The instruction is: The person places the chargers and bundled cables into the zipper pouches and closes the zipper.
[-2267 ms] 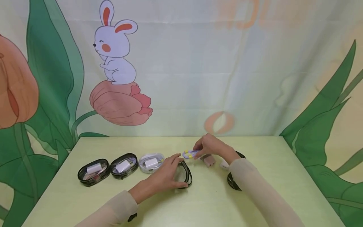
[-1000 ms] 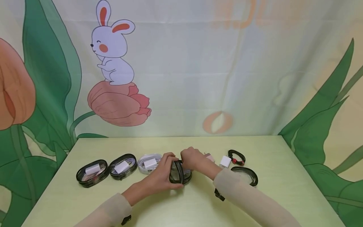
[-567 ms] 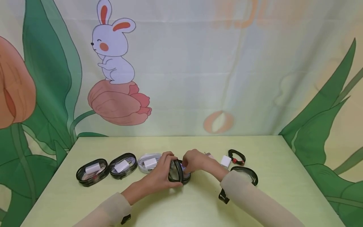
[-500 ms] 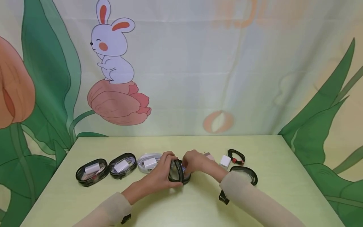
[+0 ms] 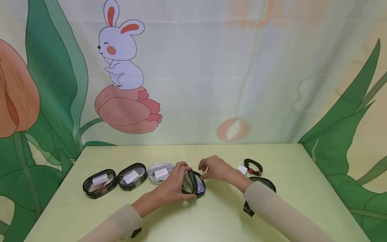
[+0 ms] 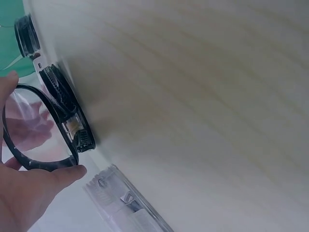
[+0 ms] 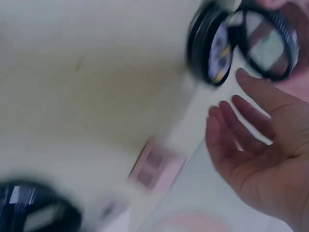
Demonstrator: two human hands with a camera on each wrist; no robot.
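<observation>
My left hand holds the raised lid of a small clear zip case with black rims, fingers at the top edge and thumb at the bottom. In the left wrist view the lid stands up like a clear window. A coiled light purple cable lies inside the case's lower half, its yellow bits showing in the right wrist view. Just right of the case, my right hand hovers with loosely bent fingers and nothing in them. Below it in the right wrist view is a pink charger plug, hidden in the head view.
To the left stand two black-rimmed cases and a white-rimmed case, each holding a white charger and cable. At right are a white charger, a black cable with red ties, and another black-rimmed case, partly behind the sleeve.
My right hand carried the purple cable into the case, let it go there and drew back up and right. My left hand, earlier at the case's rim, holds its lid raised.
</observation>
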